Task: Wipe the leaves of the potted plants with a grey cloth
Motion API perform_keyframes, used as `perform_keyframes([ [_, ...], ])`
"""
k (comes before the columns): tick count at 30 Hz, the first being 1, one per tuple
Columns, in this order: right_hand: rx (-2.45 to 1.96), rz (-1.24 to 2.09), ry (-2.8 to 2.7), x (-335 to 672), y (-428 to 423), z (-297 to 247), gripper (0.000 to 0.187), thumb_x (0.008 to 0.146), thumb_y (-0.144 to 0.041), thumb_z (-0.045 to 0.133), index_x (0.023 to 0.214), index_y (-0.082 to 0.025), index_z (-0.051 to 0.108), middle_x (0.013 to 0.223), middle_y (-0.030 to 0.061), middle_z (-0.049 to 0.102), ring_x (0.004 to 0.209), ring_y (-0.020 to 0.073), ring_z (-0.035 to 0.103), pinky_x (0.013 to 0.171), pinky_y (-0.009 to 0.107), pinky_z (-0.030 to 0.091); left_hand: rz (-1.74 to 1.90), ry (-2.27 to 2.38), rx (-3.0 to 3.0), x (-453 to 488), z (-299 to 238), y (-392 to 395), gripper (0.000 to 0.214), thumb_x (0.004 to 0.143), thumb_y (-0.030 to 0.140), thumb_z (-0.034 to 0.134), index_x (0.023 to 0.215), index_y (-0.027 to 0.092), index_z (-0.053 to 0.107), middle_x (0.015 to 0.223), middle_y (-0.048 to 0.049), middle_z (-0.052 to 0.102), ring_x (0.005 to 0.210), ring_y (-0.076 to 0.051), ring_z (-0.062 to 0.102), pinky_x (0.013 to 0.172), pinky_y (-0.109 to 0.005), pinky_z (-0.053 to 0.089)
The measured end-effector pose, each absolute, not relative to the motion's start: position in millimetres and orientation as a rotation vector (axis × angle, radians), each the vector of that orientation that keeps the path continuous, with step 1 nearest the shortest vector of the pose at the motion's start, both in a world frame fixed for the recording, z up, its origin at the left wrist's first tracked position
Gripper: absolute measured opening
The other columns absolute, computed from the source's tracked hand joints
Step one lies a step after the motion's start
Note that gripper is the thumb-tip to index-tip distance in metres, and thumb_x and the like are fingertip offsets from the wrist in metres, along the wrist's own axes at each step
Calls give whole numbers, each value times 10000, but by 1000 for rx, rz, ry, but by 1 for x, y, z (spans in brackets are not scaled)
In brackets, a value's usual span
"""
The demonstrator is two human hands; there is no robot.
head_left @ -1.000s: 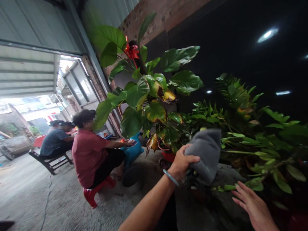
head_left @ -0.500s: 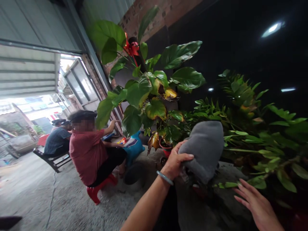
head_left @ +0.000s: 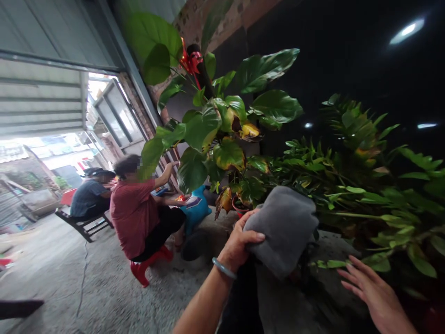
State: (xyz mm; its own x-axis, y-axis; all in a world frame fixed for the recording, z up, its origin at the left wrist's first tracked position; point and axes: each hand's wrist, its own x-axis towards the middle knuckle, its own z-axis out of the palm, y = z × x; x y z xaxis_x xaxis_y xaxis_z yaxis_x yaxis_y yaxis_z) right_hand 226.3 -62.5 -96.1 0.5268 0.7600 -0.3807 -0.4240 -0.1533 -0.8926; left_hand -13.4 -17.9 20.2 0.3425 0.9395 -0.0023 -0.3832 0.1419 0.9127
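Note:
My left hand [head_left: 243,239], with a pale bangle [head_left: 224,268] on its wrist, grips a folded grey cloth [head_left: 283,232] by its left side, the thumb lying on top. The cloth hangs in front of the plants. At the lower right, my right hand [head_left: 371,287] is open with its fingers spread, holding nothing. Its fingertips are close to a low green leaf [head_left: 332,264]; whether they touch it I cannot tell. A large leafy potted plant [head_left: 203,130] with some yellowed leaves rises beyond my left hand.
Bushy green plants [head_left: 378,195] spread along the dark wall at right. On the left, a person in a red shirt [head_left: 130,218] sits on a red stool [head_left: 141,273]; another person [head_left: 86,197] sits behind. A dark bucket [head_left: 193,248] and a blue bag [head_left: 196,211] stand nearby.
My left hand has moved the grey cloth left and slightly down, and the cloth now lies flatter toward me. My right hand stays spread in nearly the same place. The view has shifted slightly.

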Motion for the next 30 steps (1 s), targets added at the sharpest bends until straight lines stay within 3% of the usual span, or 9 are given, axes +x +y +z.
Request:
perform_keyframes([
  [4,-1393,1059,-363,223,-63,-92,537,352,-426,701,830,-233,550,759,33,608,771,310,623,690,446,482,1057,867,948,3,-8,-19,634,400,148,723,1021,175,596,776,2,617,684,-144,536,636,-248,404],
  [9,-1436,1025,-404,227,-62,-98,537,364,-449,678,831,-219,546,733,39,593,742,308,622,689,452,483,658,1187,979,-10,-50,-41,581,285,107,739,855,149,632,622,27,573,617,-158,511,591,-274,390],
  [13,-1405,1038,-380,229,-64,-98,536,357,-453,673,823,-219,554,756,44,600,768,315,624,699,449,478,809,998,1012,-26,-15,-39,577,352,145,741,917,174,625,694,13,607,628,-160,536,607,-275,405],
  [19,-1441,1040,-373,220,-62,-89,557,328,-415,680,835,-244,524,732,35,568,965,392,577,737,463,460,1170,669,1086,5,37,-5,697,445,162,733,1106,222,521,883,-1,619,741,-150,557,677,-255,431],
  [27,-1492,981,-490,229,-58,-113,531,410,-469,671,872,-240,547,700,26,600,904,364,611,755,488,485,849,994,1055,14,-58,-28,615,330,147,751,924,168,597,680,34,547,615,-119,467,591,-243,361],
  [30,-1534,922,-495,233,-58,-118,468,433,-467,659,830,-237,570,716,44,607,912,361,610,767,487,490,754,1094,1053,-6,-69,-45,546,309,129,750,841,173,635,646,38,540,620,-128,455,598,-253,348],
])
